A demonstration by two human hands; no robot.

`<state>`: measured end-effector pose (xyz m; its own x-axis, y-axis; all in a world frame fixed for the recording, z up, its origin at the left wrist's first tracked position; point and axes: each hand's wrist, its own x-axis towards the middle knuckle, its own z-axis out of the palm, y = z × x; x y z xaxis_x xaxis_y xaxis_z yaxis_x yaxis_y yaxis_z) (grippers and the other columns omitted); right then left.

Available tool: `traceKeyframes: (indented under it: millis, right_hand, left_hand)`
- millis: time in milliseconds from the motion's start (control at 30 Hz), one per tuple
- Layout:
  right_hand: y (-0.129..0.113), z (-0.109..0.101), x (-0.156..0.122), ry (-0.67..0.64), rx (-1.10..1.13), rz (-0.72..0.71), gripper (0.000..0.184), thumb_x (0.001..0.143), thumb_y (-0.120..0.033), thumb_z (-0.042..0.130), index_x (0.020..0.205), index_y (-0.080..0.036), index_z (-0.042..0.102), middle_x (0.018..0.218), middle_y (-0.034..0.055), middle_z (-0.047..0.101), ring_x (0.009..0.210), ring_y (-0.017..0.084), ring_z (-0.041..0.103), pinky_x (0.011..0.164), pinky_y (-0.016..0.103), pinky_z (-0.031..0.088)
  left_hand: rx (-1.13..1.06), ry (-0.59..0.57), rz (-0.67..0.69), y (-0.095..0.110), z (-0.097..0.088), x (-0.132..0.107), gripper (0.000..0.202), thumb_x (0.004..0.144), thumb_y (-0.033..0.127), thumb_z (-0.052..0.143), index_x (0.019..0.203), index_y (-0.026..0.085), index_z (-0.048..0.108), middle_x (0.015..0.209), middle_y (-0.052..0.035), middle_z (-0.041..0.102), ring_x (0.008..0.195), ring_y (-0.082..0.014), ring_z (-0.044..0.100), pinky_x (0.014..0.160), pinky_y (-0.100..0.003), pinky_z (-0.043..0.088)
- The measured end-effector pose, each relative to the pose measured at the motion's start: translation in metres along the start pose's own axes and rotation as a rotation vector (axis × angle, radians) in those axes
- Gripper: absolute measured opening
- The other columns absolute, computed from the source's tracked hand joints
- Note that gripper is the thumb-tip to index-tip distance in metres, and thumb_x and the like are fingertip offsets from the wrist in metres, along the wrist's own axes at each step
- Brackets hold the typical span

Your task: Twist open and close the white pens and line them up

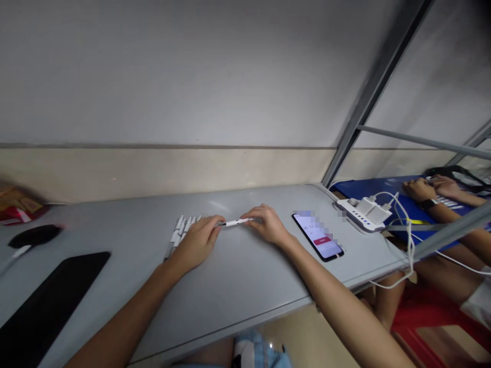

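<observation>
A white pen [233,223] with a dark end is held level just over the grey table [238,281]. My left hand [201,237] pinches its dark end, and my right hand [267,223] pinches the other end. Both sets of fingers are closed on it, and they cover its two ends in part. Behind my left hand lies a row of several white pens [178,231], side by side on the tabletop; my hand and wrist hide part of them.
Right of my hands lies a lit phone [318,236]. A power strip [360,215] with chargers and white cables sits at the table's right end, near a metal post [345,138]. At left are a black mat [53,306] and a red packet [21,204]. Another person's hands [425,189] rest over a blue surface.
</observation>
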<state>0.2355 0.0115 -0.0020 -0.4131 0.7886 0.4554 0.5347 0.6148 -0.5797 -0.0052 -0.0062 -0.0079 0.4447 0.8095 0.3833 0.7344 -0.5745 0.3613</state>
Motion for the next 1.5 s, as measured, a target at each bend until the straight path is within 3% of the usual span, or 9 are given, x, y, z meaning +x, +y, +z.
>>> traceKeyframes:
  millis: [400,500,633,800,967,1100,1267,1400,1500]
  right_hand:
    - [-0.005,0.006,0.0,0.053,0.176,-0.002,0.016,0.082,-0.03,0.069,0.094,-0.022,0.075,0.091,0.0045,0.073,0.081,0.017,0.058,0.075,0.028,0.041]
    - [-0.007,0.005,0.0,-0.021,0.326,0.119,0.026,0.086,-0.04,0.061,0.095,-0.019,0.073,0.075,0.003,0.069,0.069,0.014,0.056,0.066,0.025,0.04]
    - [-0.011,0.0,0.001,-0.12,0.454,0.225,0.038,0.093,-0.046,0.044,0.091,-0.016,0.067,0.051,-0.0044,0.048,0.051,0.01,0.042,0.054,0.022,0.034]
    - [-0.011,-0.007,-0.001,-0.152,0.55,0.208,0.031,0.08,-0.043,0.066,0.098,-0.018,0.061,0.064,-0.0036,0.055,0.058,0.01,0.049,0.056,0.021,0.037]
    - [-0.006,-0.005,-0.002,-0.235,0.488,0.312,0.049,0.095,-0.052,0.035,0.079,-0.015,0.062,0.05,-0.0027,0.05,0.047,0.01,0.043,0.054,0.024,0.036]
    - [-0.007,-0.007,-0.001,-0.146,0.509,0.248,0.036,0.083,-0.048,0.06,0.101,-0.017,0.062,0.063,-0.0034,0.056,0.054,0.01,0.046,0.054,0.022,0.035]
    - [-0.008,-0.009,-0.001,-0.186,0.477,0.288,0.047,0.092,-0.054,0.04,0.08,-0.015,0.064,0.051,-0.0036,0.047,0.046,0.009,0.039,0.05,0.023,0.033]
    - [-0.01,-0.011,-0.002,-0.165,0.51,0.221,0.038,0.078,-0.046,0.068,0.104,-0.019,0.059,0.065,-0.0043,0.055,0.055,0.01,0.047,0.052,0.021,0.035]
    - [-0.009,-0.011,-0.002,-0.258,0.515,0.254,0.037,0.089,-0.051,0.049,0.083,-0.016,0.059,0.055,-0.0029,0.053,0.05,0.01,0.047,0.052,0.022,0.038]
  left_hand:
    - [-0.024,-0.03,0.017,-0.001,0.0,-0.003,0.024,0.096,0.034,0.037,0.097,0.02,0.056,0.091,-0.0038,0.061,0.087,-0.0195,0.056,0.08,-0.033,0.044]
    - [-0.01,-0.013,0.054,0.004,-0.005,-0.003,0.022,0.095,0.033,0.038,0.099,0.02,0.056,0.094,-0.0038,0.061,0.09,-0.0198,0.055,0.082,-0.034,0.043]
    - [0.022,0.024,0.08,0.011,-0.011,-0.001,0.022,0.095,0.031,0.038,0.099,0.02,0.056,0.094,-0.0041,0.06,0.092,-0.0203,0.053,0.084,-0.035,0.042]
    - [0.025,0.022,0.065,0.007,-0.01,0.001,0.023,0.096,0.031,0.036,0.097,0.019,0.055,0.091,-0.004,0.058,0.088,-0.0195,0.053,0.08,-0.034,0.041]
    - [-0.004,0.024,0.071,0.004,-0.006,0.0,0.021,0.097,0.03,0.036,0.099,0.02,0.054,0.093,-0.0036,0.058,0.09,-0.0186,0.052,0.082,-0.033,0.041]
    - [-0.01,0.035,0.038,0.006,-0.007,0.0,0.019,0.096,0.031,0.038,0.099,0.02,0.053,0.092,-0.0035,0.057,0.089,-0.0186,0.053,0.081,-0.033,0.041]
    - [-0.038,0.043,0.046,0.008,-0.009,0.0,0.019,0.095,0.03,0.039,0.098,0.02,0.054,0.091,-0.0036,0.058,0.088,-0.0186,0.053,0.079,-0.033,0.042]
    - [-0.03,0.041,0.031,0.006,-0.008,0.0,0.02,0.096,0.031,0.038,0.098,0.021,0.054,0.091,-0.0039,0.057,0.088,-0.0192,0.053,0.079,-0.033,0.042]
    - [-0.031,0.022,0.03,0.005,-0.006,-0.001,0.02,0.096,0.032,0.037,0.099,0.021,0.054,0.092,-0.0037,0.057,0.088,-0.019,0.053,0.08,-0.033,0.042]
